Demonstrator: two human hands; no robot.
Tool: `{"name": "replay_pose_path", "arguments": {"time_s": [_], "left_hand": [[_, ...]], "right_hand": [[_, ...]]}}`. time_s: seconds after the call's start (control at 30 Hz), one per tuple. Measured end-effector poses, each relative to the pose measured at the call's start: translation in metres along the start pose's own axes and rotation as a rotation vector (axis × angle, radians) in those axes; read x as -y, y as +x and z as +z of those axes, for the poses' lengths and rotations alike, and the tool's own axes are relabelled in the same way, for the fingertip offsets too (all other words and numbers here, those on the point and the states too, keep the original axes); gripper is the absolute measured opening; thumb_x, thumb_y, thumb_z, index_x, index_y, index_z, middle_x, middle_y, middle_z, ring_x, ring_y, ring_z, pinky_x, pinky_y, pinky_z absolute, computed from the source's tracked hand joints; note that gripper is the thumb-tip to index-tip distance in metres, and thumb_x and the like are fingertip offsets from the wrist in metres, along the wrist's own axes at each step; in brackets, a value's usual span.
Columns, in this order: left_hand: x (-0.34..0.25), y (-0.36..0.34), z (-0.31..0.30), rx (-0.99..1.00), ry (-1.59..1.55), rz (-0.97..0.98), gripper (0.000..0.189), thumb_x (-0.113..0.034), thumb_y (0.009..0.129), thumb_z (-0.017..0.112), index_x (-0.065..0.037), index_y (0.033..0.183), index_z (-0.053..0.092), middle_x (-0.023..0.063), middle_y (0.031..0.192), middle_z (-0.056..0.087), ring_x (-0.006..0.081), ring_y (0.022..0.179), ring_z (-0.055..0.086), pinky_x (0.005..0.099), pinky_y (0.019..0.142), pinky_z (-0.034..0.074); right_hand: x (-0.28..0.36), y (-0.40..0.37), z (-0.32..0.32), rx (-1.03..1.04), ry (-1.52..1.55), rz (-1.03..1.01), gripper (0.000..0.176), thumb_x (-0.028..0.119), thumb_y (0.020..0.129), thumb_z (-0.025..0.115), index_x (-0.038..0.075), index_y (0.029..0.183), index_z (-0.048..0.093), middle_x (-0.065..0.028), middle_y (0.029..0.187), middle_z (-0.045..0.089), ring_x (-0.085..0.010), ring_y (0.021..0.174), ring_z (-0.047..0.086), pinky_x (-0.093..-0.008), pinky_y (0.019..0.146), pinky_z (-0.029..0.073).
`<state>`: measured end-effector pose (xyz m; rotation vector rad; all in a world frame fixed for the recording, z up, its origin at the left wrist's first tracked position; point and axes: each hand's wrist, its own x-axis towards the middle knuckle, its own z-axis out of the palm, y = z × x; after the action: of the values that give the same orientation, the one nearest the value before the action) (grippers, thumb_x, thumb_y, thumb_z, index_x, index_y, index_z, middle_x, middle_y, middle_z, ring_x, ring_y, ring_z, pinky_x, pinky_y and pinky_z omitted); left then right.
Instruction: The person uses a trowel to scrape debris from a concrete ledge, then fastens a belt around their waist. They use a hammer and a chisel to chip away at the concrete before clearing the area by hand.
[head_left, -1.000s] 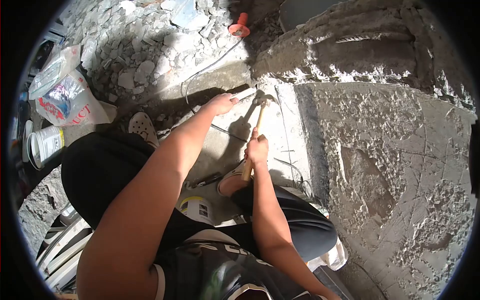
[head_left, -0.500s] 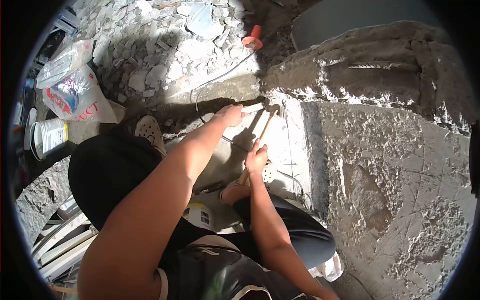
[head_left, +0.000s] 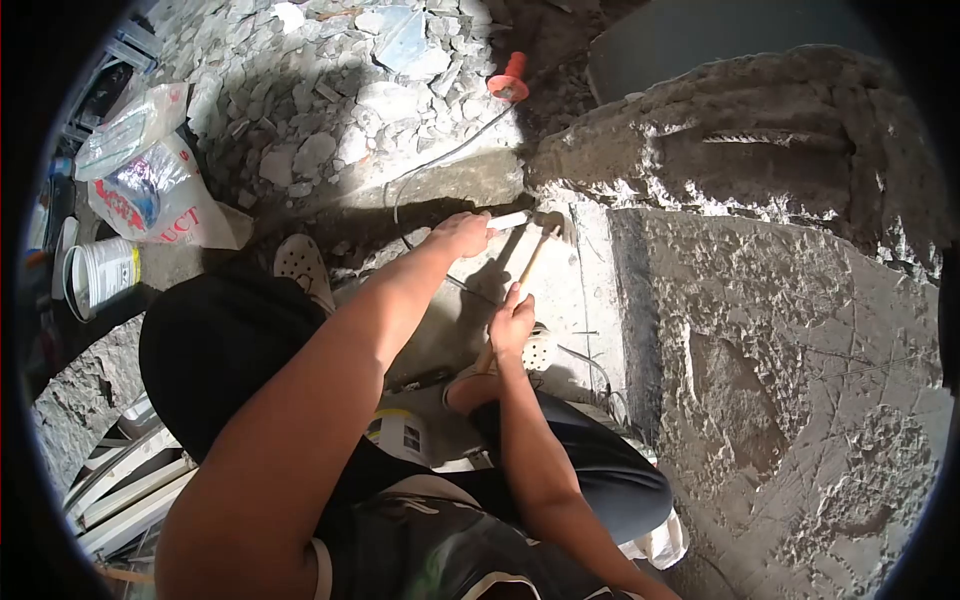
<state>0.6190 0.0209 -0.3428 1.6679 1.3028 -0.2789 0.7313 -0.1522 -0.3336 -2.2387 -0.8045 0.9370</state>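
My left hand (head_left: 463,236) is closed around a pale, bar-like tool (head_left: 509,220) whose far end points to the base of the wall. Lower down, my right hand (head_left: 512,322) grips the wooden handle of a hammer (head_left: 531,262). The hammer's head (head_left: 554,226) is at the wall's foot, close to the tip of the pale tool. Whether the two touch is unclear. Strong sunlight washes out the detail around them.
Broken rubble (head_left: 390,105) lies beyond my hands, with a red flanged object (head_left: 509,84) and a cable (head_left: 455,148). A rough, chipped wall (head_left: 740,300) rises on the right. Plastic bags (head_left: 160,195) and a white bucket (head_left: 108,275) stand left; another bucket (head_left: 405,432) is between my legs.
The hammer's head has shifted slightly down in the view, beside the tip of the pale tool. Both hands keep their grips, and the whole view has moved a little.
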Motion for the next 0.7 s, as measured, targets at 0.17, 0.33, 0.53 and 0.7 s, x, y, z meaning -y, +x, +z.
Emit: {"name": "replay_pose_path", "arguments": {"time_s": [0.17,0.33,0.53,0.7], "left_hand": [[-0.002,-0.004,-0.003,0.001,0.012,0.023,0.045,-0.035,0.103,0.042,-0.001,0.131,0.05,0.0221,0.124,0.061,0.0379,0.122,0.054,0.0471,0.102,0.043],[-0.003,-0.005,-0.007,-0.029,0.003,0.033,0.043,-0.035,0.102,0.043,-0.002,0.129,0.051,0.0219,0.122,0.062,0.038,0.12,0.056,0.0473,0.101,0.044],[-0.001,0.001,-0.002,-0.068,0.029,0.052,0.042,-0.035,0.102,0.044,-0.003,0.128,0.052,0.0224,0.122,0.062,0.038,0.119,0.056,0.0477,0.1,0.044],[-0.007,-0.005,-0.005,-0.045,0.036,0.021,0.04,-0.035,0.102,0.045,-0.002,0.122,0.054,0.0225,0.12,0.063,0.0379,0.117,0.057,0.0482,0.098,0.045]], "right_hand": [[0.053,-0.019,-0.015,-0.097,0.622,-0.183,0.028,0.032,0.106,0.041,0.006,0.097,0.036,-0.0009,0.061,0.044,-0.0117,0.048,0.045,-0.027,0.048,0.041],[0.027,-0.016,0.004,-0.021,0.423,-0.032,0.037,0.036,0.105,0.042,0.0,0.099,0.042,-0.0099,0.065,0.054,-0.0208,0.059,0.056,-0.0357,0.06,0.047],[-0.014,-0.009,0.013,-0.109,0.123,-0.092,0.035,0.038,0.105,0.045,0.004,0.092,0.043,-0.0013,0.057,0.047,-0.0106,0.044,0.046,-0.0271,0.038,0.037],[0.046,-0.022,-0.005,-0.106,0.627,-0.22,0.03,0.033,0.106,0.04,0.003,0.099,0.04,-0.003,0.061,0.047,-0.0099,0.052,0.049,-0.0245,0.05,0.042]]}}
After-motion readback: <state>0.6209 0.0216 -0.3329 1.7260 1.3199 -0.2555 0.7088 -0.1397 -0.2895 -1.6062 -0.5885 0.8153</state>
